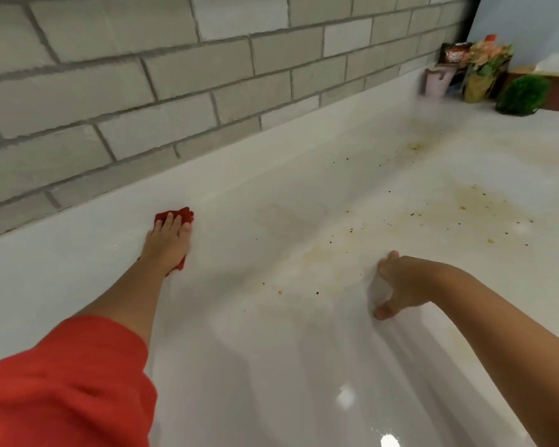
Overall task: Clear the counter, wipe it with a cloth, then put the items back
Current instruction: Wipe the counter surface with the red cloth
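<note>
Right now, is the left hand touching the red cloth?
Touching. The head view shows the left hand lying flat on the red cloth, straight fingers pressing it onto the white counter.

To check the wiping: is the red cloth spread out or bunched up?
Bunched: the red cloth peeks out as a small crumpled wad under the flat left hand.

No readable text anywhere. Far end of the counter [352, 162], against the wall, a dark brown packet [454, 53] has pale lettering across its face, but it's smeared with blur and no word can be made out. Just beside it, the leafy printed packet [488, 64] shows orange and green shapes and no legible letters either.
</note>
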Available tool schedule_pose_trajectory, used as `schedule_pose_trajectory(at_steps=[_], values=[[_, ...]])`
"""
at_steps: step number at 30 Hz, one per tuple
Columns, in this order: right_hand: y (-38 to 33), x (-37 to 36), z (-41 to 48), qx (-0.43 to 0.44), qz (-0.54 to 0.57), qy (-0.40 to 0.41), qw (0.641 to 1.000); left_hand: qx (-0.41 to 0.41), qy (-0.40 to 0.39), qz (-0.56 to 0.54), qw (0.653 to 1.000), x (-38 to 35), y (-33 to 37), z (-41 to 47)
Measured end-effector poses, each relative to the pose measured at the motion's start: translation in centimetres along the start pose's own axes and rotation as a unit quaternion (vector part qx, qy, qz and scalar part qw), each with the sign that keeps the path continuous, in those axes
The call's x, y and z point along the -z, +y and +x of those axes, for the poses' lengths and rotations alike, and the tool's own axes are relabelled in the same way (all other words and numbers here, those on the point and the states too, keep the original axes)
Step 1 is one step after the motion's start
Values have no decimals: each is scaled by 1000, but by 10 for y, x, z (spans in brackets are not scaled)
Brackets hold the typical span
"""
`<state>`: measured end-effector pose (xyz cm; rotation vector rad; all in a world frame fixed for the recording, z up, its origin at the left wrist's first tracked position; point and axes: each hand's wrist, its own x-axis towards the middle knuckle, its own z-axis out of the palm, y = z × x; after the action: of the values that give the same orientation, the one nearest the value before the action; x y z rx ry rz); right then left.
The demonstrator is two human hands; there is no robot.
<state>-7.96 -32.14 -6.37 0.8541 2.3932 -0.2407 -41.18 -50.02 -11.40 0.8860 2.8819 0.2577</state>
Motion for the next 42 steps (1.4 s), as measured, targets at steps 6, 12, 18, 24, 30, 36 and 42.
schedule_pose_trajectory(at_steps=[6, 12, 18, 24, 30, 36, 42], values=[[0, 0, -2, -9, 15, 7, 1000, -149, -22, -9, 989, -17, 75, -39], [0, 1, -5, -22, 30, 27, 999, -271, -57, -76, 958, -33, 102, -136], [0, 0, -6, -25, 44, 38, 998, -132, -13, -68, 989, -18, 31, -112], [3, -2, -7, -13, 58, 55, 997, -23, 15, -23, 999, -32, 71, -106], [19, -22, -28, 28, 109, 100, 989, -182, -8, -39, 983, -53, 162, -198], [69, -42, -67, 52, 140, 190, 970, -153, -19, -51, 987, -46, 119, -222], [98, -71, -73, 31, 90, 117, 989, -82, -12, -32, 996, -49, 170, -216]])
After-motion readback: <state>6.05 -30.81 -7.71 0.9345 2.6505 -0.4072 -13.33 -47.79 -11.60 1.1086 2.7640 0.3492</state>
